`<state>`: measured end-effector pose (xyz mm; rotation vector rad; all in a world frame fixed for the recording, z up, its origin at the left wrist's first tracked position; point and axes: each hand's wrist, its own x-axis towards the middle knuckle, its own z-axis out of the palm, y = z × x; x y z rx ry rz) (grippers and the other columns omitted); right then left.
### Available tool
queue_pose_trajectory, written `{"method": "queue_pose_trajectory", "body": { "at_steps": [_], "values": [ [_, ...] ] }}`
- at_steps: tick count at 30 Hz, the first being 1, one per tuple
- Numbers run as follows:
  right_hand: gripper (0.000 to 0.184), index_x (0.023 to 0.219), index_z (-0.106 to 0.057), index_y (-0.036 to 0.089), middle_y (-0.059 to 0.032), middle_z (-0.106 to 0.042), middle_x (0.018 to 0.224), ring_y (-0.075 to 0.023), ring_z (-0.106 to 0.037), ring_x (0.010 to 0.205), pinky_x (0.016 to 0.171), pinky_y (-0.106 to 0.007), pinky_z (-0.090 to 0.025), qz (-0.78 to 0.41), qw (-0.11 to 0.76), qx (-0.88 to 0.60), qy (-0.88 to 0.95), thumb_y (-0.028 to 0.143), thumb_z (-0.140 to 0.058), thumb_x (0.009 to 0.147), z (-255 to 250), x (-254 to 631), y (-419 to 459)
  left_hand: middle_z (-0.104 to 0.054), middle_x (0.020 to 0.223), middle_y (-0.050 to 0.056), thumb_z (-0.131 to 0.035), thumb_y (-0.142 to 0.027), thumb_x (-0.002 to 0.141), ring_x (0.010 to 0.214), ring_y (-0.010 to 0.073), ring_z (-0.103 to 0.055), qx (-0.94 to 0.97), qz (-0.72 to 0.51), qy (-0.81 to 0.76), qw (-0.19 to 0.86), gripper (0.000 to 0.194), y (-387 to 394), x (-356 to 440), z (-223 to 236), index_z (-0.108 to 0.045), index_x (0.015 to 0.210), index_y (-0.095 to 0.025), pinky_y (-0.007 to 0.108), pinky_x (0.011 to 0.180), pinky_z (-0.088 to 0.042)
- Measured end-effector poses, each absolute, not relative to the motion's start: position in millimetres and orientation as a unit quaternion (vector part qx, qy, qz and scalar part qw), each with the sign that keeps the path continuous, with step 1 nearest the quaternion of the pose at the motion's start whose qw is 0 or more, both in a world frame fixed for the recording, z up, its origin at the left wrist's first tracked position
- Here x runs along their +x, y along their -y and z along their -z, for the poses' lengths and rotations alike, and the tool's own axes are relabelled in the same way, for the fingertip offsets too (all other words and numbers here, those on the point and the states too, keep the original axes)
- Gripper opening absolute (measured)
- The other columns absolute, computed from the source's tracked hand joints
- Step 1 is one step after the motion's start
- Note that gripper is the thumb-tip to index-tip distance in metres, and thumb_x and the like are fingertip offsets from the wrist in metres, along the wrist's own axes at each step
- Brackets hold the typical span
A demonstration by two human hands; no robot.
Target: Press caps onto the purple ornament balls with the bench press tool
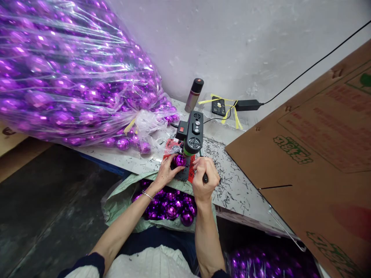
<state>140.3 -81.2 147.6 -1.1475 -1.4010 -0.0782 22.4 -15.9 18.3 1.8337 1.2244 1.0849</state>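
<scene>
My left hand grips a shiny purple faceted ball between thumb and fingers, under the head of a small black bench press. The press has round vents, buttons and a red switch on a side box. My right hand is wrapped round the press's lever handle, whose black end shows below the fist. Beneath the ball lies the dark base of the press, with red patches at its sides. Just below my hands, an open pale green sack holds many similar purple balls.
A huge clear bag of purple balls fills the left. Behind the press stand a spray can, a black phone-like object and a power adapter. Dark clippings litter the white tabletop. A large cardboard box leans in from the right.
</scene>
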Motion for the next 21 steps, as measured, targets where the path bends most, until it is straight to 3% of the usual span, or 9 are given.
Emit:
{"method": "queue_pose_trajectory", "body": {
  "at_steps": [14,21],
  "values": [
    [0.028,0.074,-0.055,0.022,0.0002,-0.061,0.073,-0.0138,-0.062,0.072,0.068,-0.029,-0.049,0.048,0.613,-0.503,0.607,0.014,-0.046,0.099,-144,140,82,-0.070,0.128,0.012,-0.075,-0.042,0.088,0.123,0.0311,-0.064,0.775,-0.378,-0.429,0.271,0.054,15,16,-15,-0.057,0.135,-0.021,0.055,0.115,-0.041],
    [0.026,0.076,-0.054,0.021,0.0002,-0.061,0.076,-0.0126,-0.062,0.074,0.068,-0.028,-0.049,0.050,0.607,-0.495,0.619,0.009,-0.047,0.098,-142,141,83,-0.068,0.130,0.013,-0.074,-0.042,0.089,0.122,0.0291,-0.064,0.746,-0.425,-0.418,0.297,0.053,11,27,-7,-0.057,0.135,-0.020,0.047,0.105,-0.053]
  ]
}}
